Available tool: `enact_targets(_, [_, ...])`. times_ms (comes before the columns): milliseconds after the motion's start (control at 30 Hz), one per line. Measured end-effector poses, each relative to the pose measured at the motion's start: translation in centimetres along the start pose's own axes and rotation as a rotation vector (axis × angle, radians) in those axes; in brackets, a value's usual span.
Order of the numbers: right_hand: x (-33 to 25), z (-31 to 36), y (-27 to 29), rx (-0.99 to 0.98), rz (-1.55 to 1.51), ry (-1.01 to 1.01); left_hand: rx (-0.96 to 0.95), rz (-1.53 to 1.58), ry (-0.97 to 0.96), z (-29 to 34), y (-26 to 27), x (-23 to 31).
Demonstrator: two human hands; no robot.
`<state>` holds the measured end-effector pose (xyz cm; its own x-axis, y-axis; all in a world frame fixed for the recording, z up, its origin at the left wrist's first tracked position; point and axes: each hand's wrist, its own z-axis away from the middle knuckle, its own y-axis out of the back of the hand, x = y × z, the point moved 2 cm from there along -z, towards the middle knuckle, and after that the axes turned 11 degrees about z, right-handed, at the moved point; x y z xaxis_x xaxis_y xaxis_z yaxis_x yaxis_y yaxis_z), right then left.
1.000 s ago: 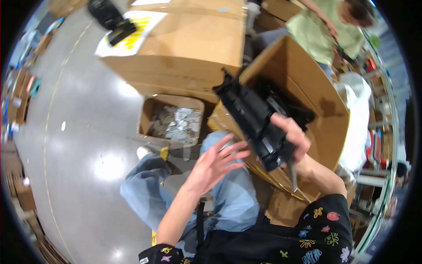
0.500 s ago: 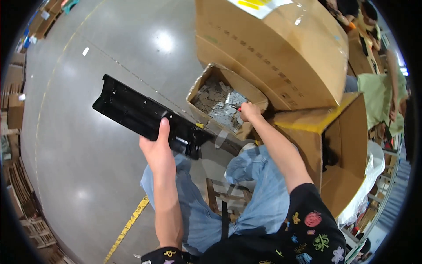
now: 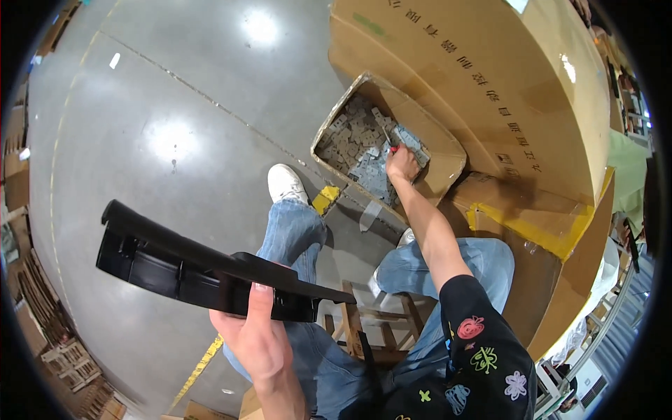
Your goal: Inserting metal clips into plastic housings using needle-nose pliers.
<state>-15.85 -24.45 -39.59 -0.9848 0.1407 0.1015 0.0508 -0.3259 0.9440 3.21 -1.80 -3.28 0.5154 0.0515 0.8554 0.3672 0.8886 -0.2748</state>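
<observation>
Holding long black plastic housing in left hand, raised above grey floor, grip closed round its right part, thumb on near side. Gripping red-handled tool in right hand, down inside open cardboard box among flat grey pieces; fingers curled, partly hidden, exact closure can't tell.

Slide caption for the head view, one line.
Black part in the left hand's grip; right hand, with a red-handled tool, reaches into a cardboard box of grey pieces.
</observation>
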Motion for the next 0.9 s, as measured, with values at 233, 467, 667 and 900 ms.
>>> enact_targets(233, [0.5, 5.7, 7.2, 0.092, -0.262, -0.003, -0.047, -0.046, -0.058, 1.0, -1.0, 0.6])
enact_targets(467, [4.5, 17.4, 20.0, 0.046, -1.220, 0.286, -0.338, -0.011, -0.072, 3.6, -0.9, -0.5])
enact_targets(667, [13.3, 30.8, 33.5, -0.182, -1.336, 0.967, -0.752, 0.142, -0.092, 10.5, 0.7, -1.1])
enact_targets(900, [18.6, 35.6, 37.0, -0.047, -1.245, 1.165, -0.953, 0.476, 0.061, 17.8, 0.0, -0.7])
